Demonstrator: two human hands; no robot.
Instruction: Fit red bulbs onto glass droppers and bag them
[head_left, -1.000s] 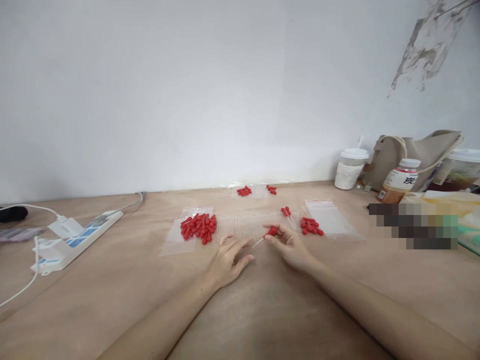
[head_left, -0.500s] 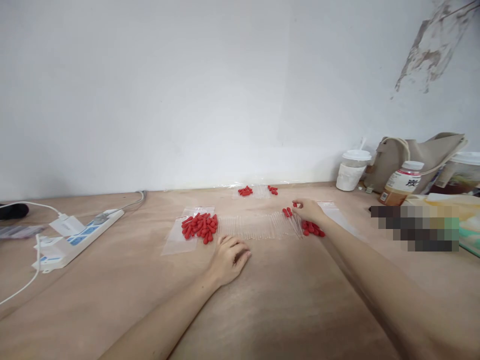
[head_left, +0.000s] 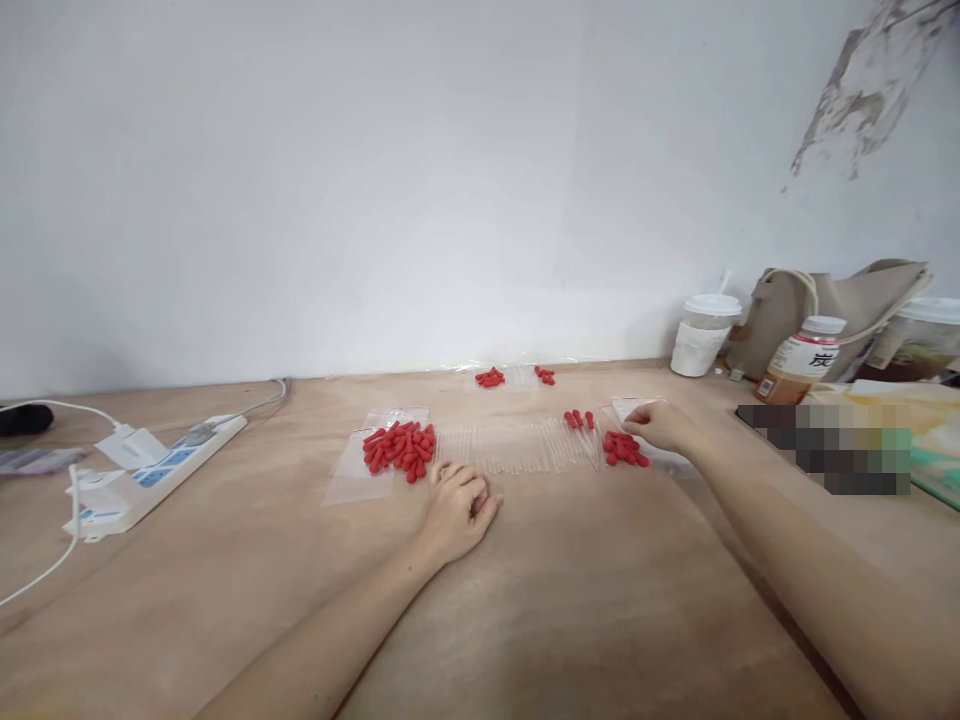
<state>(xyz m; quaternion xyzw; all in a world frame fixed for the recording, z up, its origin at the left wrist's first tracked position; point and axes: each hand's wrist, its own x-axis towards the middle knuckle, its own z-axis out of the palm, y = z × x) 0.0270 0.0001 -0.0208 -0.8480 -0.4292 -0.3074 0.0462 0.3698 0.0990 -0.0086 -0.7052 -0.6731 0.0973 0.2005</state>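
A row of thin clear dropper tubes [head_left: 499, 447] lies side by side on the table. Three red rubber dropper bulbs [head_left: 578, 420] sit at the far ends of tubes on the row's right side. My left hand [head_left: 456, 510] rests on the table by the row's near left end, loosely curled with the thumb apart and nothing visible in it. Over the right pile of red bulbs [head_left: 625, 450], my right hand [head_left: 660, 425] hovers with thumb and fingertips slightly apart, holding nothing I can see. A larger pile of red bulbs [head_left: 400, 448] lies left, partly on clear plastic bags [head_left: 358, 480].
Small groups of red bulbs [head_left: 490, 377] lie near the wall. At left is a white power strip [head_left: 176, 468] with cables. On the right stand a lidded cup [head_left: 701, 345], a drink bottle [head_left: 802, 362] and a grey bag [head_left: 862, 300].
My right hand has moved right, away from the tubes to the right pile. The third red bulb, at its fingers before, now sits beside the other two. The left hand stays put.
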